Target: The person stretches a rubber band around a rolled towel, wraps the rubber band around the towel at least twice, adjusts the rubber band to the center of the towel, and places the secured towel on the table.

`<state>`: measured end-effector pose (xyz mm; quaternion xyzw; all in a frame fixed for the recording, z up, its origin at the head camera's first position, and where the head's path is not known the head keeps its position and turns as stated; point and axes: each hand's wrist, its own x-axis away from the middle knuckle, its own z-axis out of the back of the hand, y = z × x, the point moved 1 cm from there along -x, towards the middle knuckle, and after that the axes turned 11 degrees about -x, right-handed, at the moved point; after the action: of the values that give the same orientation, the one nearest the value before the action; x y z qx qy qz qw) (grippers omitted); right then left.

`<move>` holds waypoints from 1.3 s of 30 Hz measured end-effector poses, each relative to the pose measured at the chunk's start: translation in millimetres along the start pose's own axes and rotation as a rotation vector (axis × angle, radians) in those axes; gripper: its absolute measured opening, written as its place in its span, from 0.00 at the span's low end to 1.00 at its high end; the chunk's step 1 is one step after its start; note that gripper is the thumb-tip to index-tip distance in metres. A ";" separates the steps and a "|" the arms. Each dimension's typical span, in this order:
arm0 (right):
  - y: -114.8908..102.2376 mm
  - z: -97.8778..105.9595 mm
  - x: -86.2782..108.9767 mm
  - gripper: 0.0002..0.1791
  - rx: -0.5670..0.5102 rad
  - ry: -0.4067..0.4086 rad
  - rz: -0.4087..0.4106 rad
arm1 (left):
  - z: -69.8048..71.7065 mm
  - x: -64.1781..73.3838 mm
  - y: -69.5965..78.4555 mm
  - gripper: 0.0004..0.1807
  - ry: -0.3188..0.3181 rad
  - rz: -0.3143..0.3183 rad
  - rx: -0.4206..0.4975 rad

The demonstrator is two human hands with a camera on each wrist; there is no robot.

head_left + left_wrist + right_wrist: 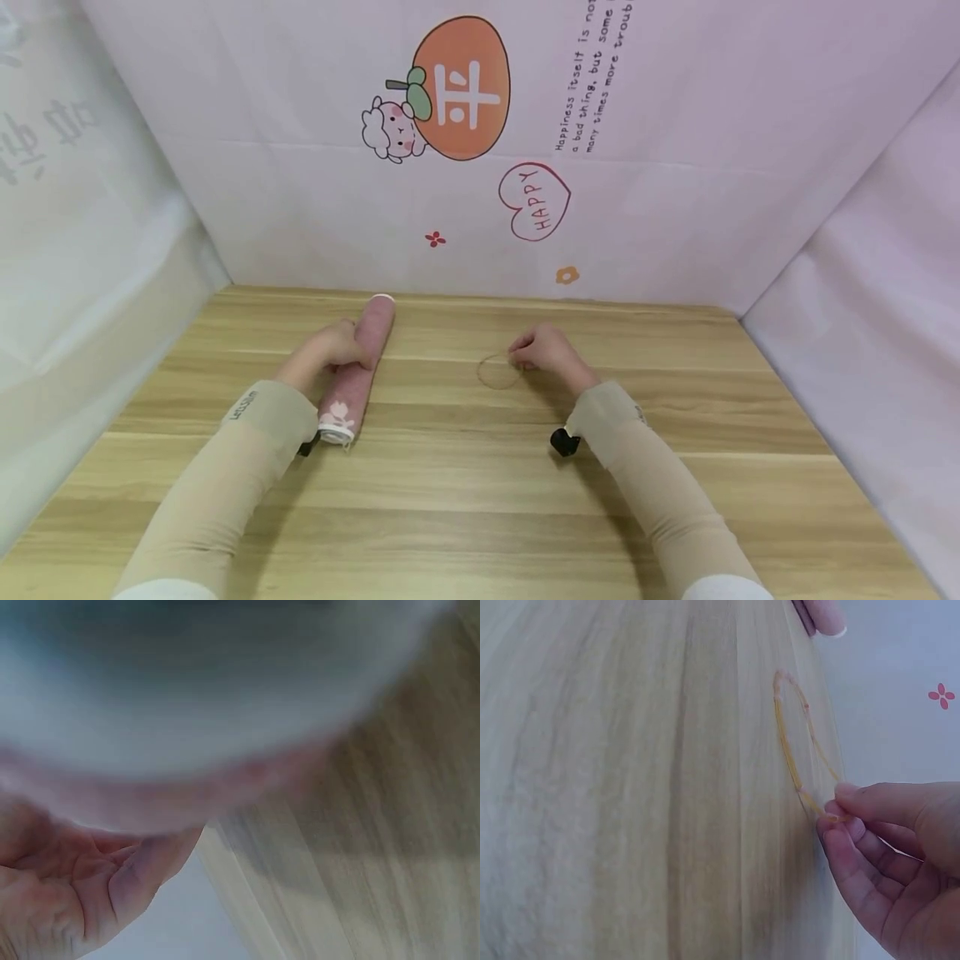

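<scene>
A pink towel [358, 379] with a white flower pattern and white-edged ends is rolled into a long tube and lies slantwise on the left of the table. My left hand [335, 344] grips the roll near its middle, thumb across the top. In the left wrist view the roll's end [187, 780] looms large and blurred, with the left hand [90, 889] behind it. Between thumb and fingertips, my right hand [547, 348] pinches a thin yellowish rubber band [786, 746]. The band hangs out as a loose loop toward the roll, close over the wood.
A wood-grain table [450, 483] spreads under both hands. White cloth [300, 192] printed with cartoons and lettering rises behind its far edge, and more cloth hangs on both sides. Black wrist cameras [564, 442] are strapped below the sleeves.
</scene>
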<state>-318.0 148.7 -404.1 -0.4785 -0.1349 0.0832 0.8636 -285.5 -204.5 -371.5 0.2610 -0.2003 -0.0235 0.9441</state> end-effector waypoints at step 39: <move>-14.8 -2.7 12.5 0.11 -0.184 0.011 0.074 | 2.5 1.1 22.5 0.34 0.092 -0.164 -0.242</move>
<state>-305.1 142.1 -391.0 -0.5608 -0.1196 0.0996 0.8132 -286.8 -186.5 -357.8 0.1616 -0.1303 -0.1126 0.9717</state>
